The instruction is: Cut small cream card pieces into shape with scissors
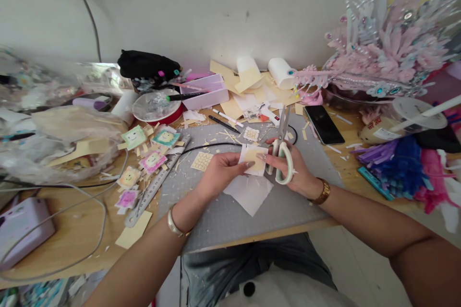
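Note:
My left hand (225,169) pinches a small square (253,159), cream in the middle with a white border, above the grey cutting mat (212,220). Scissors (284,160) with pale handles hang on my right hand (297,172), their blades pointing away from me. Fingers of the right hand also touch the square's right side. Below the square lies a sheet of thin white paper (252,196). To the left on the mat is a cream piece with a drawn brown pattern (202,161), and a similar small piece (251,133) lies beyond my hands.
Several little smiling-face cards (153,159) and a steel ruler (154,187) lie left of the mat. A phone (324,124), a drink cup (383,127) and a pink beaded headpiece (392,57) are at right. Behind stand a lilac tray (209,96) and a glue gun (270,114).

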{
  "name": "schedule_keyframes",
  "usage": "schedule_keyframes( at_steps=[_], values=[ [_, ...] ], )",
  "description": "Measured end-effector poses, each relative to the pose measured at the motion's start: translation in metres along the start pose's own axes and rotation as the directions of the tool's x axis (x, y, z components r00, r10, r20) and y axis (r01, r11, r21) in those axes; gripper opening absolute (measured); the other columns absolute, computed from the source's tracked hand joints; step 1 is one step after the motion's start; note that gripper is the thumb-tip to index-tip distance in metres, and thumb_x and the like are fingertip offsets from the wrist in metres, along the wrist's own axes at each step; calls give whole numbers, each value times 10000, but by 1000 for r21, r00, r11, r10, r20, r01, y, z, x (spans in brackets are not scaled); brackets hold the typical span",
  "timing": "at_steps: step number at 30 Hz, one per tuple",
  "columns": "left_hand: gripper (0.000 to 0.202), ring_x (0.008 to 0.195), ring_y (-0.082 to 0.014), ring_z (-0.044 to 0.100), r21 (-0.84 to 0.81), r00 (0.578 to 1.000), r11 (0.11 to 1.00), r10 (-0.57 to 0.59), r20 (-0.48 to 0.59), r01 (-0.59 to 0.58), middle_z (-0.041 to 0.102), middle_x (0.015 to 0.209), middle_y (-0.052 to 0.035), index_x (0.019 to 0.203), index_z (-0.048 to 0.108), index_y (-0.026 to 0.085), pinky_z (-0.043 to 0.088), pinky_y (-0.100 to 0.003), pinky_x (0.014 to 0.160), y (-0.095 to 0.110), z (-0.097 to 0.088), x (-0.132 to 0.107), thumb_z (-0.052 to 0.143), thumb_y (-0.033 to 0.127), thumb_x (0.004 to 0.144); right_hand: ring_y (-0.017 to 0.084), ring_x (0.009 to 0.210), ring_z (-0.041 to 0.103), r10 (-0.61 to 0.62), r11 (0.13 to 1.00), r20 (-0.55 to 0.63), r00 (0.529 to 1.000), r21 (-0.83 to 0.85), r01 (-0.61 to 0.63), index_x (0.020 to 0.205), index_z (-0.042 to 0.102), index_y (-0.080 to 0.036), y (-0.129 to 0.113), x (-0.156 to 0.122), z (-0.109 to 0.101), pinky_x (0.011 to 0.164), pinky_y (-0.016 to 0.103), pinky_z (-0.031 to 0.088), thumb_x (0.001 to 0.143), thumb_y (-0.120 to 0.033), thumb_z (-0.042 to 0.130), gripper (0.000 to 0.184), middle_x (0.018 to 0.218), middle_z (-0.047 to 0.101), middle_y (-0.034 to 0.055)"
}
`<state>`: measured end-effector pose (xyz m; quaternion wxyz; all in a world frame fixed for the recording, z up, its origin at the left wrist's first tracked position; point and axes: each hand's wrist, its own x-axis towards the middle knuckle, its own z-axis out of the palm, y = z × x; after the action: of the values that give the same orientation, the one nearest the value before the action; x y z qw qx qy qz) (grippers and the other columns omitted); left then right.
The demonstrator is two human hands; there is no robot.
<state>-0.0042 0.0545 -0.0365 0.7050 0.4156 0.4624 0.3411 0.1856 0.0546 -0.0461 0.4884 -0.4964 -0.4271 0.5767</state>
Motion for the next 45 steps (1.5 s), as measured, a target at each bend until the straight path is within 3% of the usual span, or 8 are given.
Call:
schedule_keyframes(
  at_steps=[4, 8, 12, 18, 22, 28, 41, 45],
  values=[
    [267, 528, -160, 620, 117, 998, 993, -25, 53, 19, 731, 690, -62, 795, 766, 152, 442, -231, 476, 3, -7, 1, 810, 358, 632, 98, 564, 538, 13, 997, 155, 988, -74, -2, 1005, 553, -200, -1, 4, -7, 503, 236, 444, 596, -355, 853, 530, 789, 631, -28],
    [250, 541, -163, 622, 182, 996, 983, -21, 91, 4, 732, 690, -60, 779, 762, 152, 446, -233, 481, 3, -10, 2, 807, 344, 627, 112, 567, 547, 14, 989, 182, 983, -151, 14, 973, 559, -201, -2, 5, -9, 510, 245, 451, 601, -358, 849, 497, 745, 635, -26],
    [286, 541, -151, 619, 139, 995, 990, -36, 97, 22, 734, 706, -54, 807, 759, 155, 449, -226, 490, 3, -10, 2, 814, 369, 625, 134, 598, 582, -18, 989, 120, 993, -145, 36, 935, 568, -208, -2, 3, -4, 542, 260, 475, 602, -376, 843, 463, 729, 655, -16],
    [380, 566, -159, 644, -83, 997, 996, -34, 68, 40, 741, 761, -33, 892, 742, 177, 486, -244, 529, -1, 0, 1, 860, 358, 580, 111, 533, 545, -28, 999, -58, 998, 14, 29, 922, 555, -211, -1, 2, 6, 483, 240, 455, 559, -371, 860, 501, 677, 630, -43],
    [395, 558, -156, 643, -199, 1000, 980, -23, -9, 21, 744, 767, -47, 863, 745, 163, 487, -245, 526, -6, 9, 2, 870, 386, 562, 110, 561, 569, -8, 995, -100, 995, 103, 19, 906, 545, -219, -2, 2, 11, 505, 228, 481, 528, -362, 880, 524, 681, 626, -50],
    [399, 540, -152, 636, -235, 997, 971, -56, -50, 43, 737, 730, -59, 875, 746, 151, 467, -234, 498, -9, 8, 5, 833, 440, 614, 121, 547, 580, 20, 995, -123, 992, 98, -8, 890, 557, -216, -1, 3, 13, 469, 234, 475, 523, -375, 882, 515, 691, 627, -44],
    [341, 480, -142, 614, -186, 994, 982, -54, -93, 36, 728, 681, -67, 823, 749, 128, 469, -232, 464, -7, 1, 7, 825, 396, 628, 114, 554, 593, 6, 997, -87, 996, 80, 1, 919, 564, -207, 2, 7, 11, 479, 217, 481, 568, -371, 866, 491, 693, 641, -48],
    [291, 574, -170, 669, -278, 991, 960, -20, -136, -19, 748, 756, -99, 841, 744, 106, 543, -260, 549, 4, -8, 9, 822, 309, 648, 150, 616, 643, 65, 989, 87, 994, 130, -76, 959, 554, -213, -3, 6, 1, 559, 266, 542, 697, -487, 766, 434, 735, 655, -18]
  ],
)
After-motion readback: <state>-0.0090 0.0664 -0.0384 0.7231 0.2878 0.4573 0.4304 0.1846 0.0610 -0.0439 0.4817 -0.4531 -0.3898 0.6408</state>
